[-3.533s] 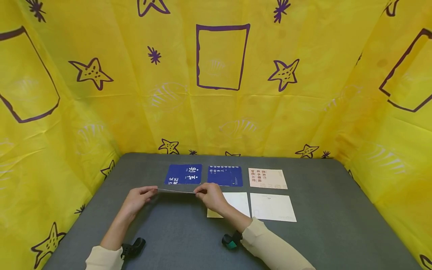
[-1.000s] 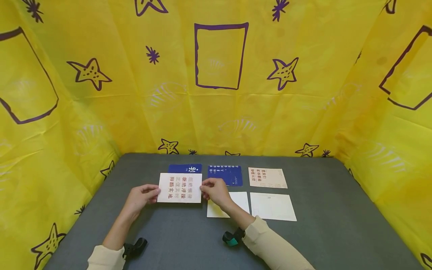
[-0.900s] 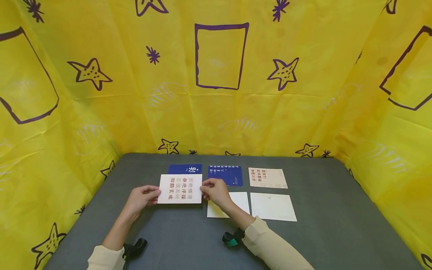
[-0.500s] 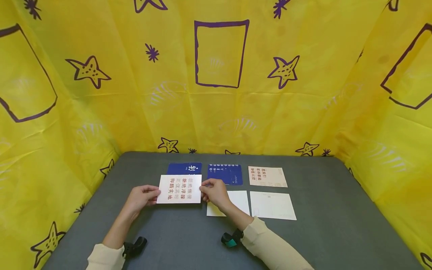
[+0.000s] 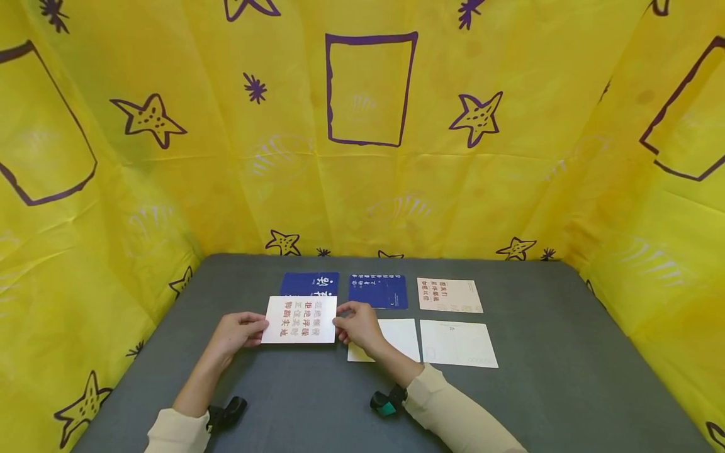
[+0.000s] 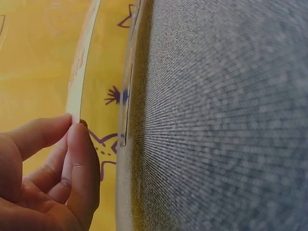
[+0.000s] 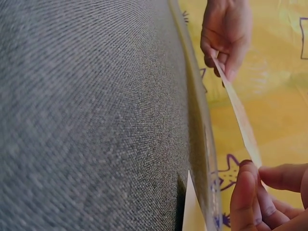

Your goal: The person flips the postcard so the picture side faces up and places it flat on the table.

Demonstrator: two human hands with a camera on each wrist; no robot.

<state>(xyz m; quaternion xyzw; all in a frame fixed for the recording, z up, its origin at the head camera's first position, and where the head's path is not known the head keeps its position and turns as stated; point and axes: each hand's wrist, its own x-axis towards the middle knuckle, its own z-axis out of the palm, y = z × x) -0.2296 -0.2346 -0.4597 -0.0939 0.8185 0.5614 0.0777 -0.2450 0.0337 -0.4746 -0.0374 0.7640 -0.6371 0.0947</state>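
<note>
A white postcard (image 5: 300, 319) printed with columns of reddish and grey characters is held up between both hands, its printed face toward the head camera. My left hand (image 5: 233, 333) pinches its left edge between thumb and fingers. On the opposite edge, my right hand (image 5: 361, 327) pinches it the same way. The left wrist view has the postcard (image 6: 82, 62) nearly edge-on and slightly bowed, raised off the table. Behind it, a blue postcard (image 5: 308, 283) with white characters is partly covered in the head view.
On the grey table (image 5: 306, 402) lie another blue postcard (image 5: 378, 292), a pale pink postcard (image 5: 450, 296) and two white postcards, one (image 5: 402, 340) partly behind the right hand and one (image 5: 459, 344) farther right. A yellow patterned cloth (image 5: 362, 189) surrounds the table.
The postcard, seen edge-on 3.5 seconds ago, has been tilted so its printed face shows. Over the last second it has dropped slightly toward me, uncovering more of the blue postcard.
</note>
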